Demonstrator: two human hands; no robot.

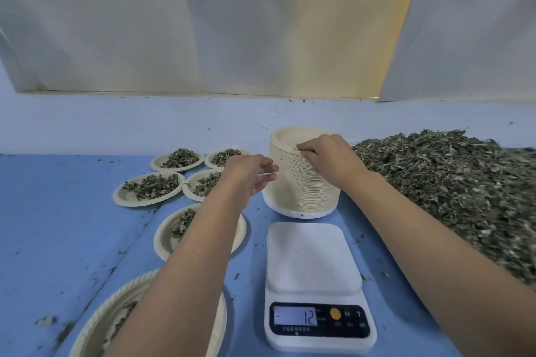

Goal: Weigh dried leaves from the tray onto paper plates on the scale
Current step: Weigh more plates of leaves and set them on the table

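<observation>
A tall stack of cream paper plates (301,182) stands on the blue table behind the white scale (313,258). The scale's platform is bare and its display (295,316) reads -12. My right hand (324,153) rests on the stack's top right rim, fingers curled and pinching at the top plate's edge. My left hand (249,174) is at the stack's left side, fingers loosely curled near the plate edges; I cannot tell whether it grips one. A large heap of dried green leaves (452,182) fills the right side; any tray under it is hidden.
Several filled paper plates (148,190) lie to the left of the stack. One (200,229) lies under my left forearm, and another (121,324) sits at the near left edge. Leaf crumbs dot the blue table (58,226). White curtains (261,23) hang behind.
</observation>
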